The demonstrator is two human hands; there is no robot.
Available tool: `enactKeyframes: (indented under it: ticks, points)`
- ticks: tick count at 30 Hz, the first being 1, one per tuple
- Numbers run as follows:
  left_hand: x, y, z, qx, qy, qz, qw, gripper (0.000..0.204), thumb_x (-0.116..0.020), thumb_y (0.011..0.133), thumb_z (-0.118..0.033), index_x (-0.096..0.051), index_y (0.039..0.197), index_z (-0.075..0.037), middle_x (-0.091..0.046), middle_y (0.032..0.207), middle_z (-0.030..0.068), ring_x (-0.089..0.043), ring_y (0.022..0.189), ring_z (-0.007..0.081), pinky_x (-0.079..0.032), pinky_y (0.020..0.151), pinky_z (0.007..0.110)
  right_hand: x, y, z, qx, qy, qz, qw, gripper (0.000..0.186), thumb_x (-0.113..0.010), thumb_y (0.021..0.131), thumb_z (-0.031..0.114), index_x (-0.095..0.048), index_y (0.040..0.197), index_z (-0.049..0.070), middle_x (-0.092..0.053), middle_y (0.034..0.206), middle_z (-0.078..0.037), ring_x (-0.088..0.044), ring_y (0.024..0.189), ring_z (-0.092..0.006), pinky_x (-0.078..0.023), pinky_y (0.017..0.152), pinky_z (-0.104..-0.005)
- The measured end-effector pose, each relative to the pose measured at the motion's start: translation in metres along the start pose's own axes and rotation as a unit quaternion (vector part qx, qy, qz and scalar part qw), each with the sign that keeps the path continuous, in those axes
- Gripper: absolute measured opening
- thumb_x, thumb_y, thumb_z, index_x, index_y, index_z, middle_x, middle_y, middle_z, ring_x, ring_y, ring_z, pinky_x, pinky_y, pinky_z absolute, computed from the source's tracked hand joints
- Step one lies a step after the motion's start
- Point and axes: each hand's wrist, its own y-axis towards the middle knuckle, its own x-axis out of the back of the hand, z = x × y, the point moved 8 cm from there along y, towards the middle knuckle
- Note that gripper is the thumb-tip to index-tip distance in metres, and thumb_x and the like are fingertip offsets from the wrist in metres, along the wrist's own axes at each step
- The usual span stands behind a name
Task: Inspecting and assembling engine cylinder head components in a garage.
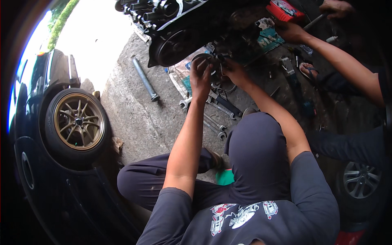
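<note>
The engine (175,47) lies at the top of the view, dark, with a large round pulley on its near side. Below its edge, my left hand (201,75) has its fingers curled round the rim of a dark round part (197,58). Close by on the right, the fingers of my right hand (237,74) are closed at the same spot; a thin bright metal edge shows by them, too small to name. Several wrenches (215,130) lie on the ground under my hands, beside a tool with a dark handle (228,105).
A car with a bronze wheel (79,121) stands at the left. On the concrete lies a long metal tube (145,79). At the right, a co-worker's hands (290,33) are near a bar and a red case (286,11). A dark power tool (290,73) lies near that person's sandalled foot.
</note>
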Motion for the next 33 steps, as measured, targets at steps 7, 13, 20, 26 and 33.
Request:
enactKeyframes:
  ticks: [7,13,20,26,33]
  points:
    - [-0.009,0.040,0.032,-0.030,0.082,-0.030,0.996,0.039,-0.066,0.094,-0.009,-0.050,0.129,0.000,-0.065,0.121,0.0187,-0.063,0.114,0.0232,-0.049,0.095,0.033,0.024,0.029,-0.004,0.102,-0.108,-0.093,0.985,0.025,-0.060,0.097,0.019,-0.061,0.116,0.004,-0.063,0.075,-0.006,-0.060,0.065,-0.0142,-0.047,0.060,-0.0321]
    - [-0.013,0.041,0.043,-0.057,0.104,-0.050,0.992,0.034,-0.062,0.096,-0.009,-0.049,0.126,0.000,-0.066,0.119,0.0203,-0.066,0.107,0.0221,-0.051,0.091,0.032,0.029,0.031,0.000,0.134,-0.177,-0.110,0.969,0.029,-0.060,0.096,0.016,-0.061,0.122,0.005,-0.065,0.077,-0.009,-0.062,0.066,-0.0170,-0.049,0.062,-0.0339]
    - [-0.013,0.031,0.032,-0.092,0.111,-0.086,0.986,0.029,-0.060,0.098,-0.008,-0.047,0.123,0.000,-0.069,0.114,0.0190,-0.068,0.099,0.0195,-0.052,0.085,0.030,0.023,0.031,0.006,0.096,-0.171,-0.078,0.977,0.030,-0.060,0.096,0.015,-0.060,0.125,0.006,-0.067,0.080,-0.011,-0.064,0.068,-0.0204,-0.049,0.063,-0.0351]
    - [-0.012,0.036,0.043,-0.093,0.163,-0.072,0.980,0.026,-0.061,0.097,-0.010,-0.047,0.118,-0.004,-0.071,0.104,0.0199,-0.070,0.099,0.0244,-0.051,0.085,0.033,0.031,0.033,0.009,0.083,-0.281,-0.079,0.953,0.035,-0.059,0.097,0.020,-0.060,0.128,0.006,-0.070,0.097,-0.017,-0.068,0.085,-0.0352,-0.052,0.072,-0.0416]
    - [-0.007,0.036,0.058,-0.056,0.151,-0.054,0.985,0.029,-0.056,0.100,-0.006,-0.041,0.124,-0.001,-0.061,0.113,0.0178,-0.063,0.104,0.0195,-0.055,0.087,0.032,0.029,0.031,0.024,0.162,-0.312,-0.107,0.930,0.035,-0.058,0.095,0.020,-0.060,0.126,0.003,-0.066,0.116,-0.022,-0.064,0.106,-0.0396,-0.051,0.090,-0.0444]
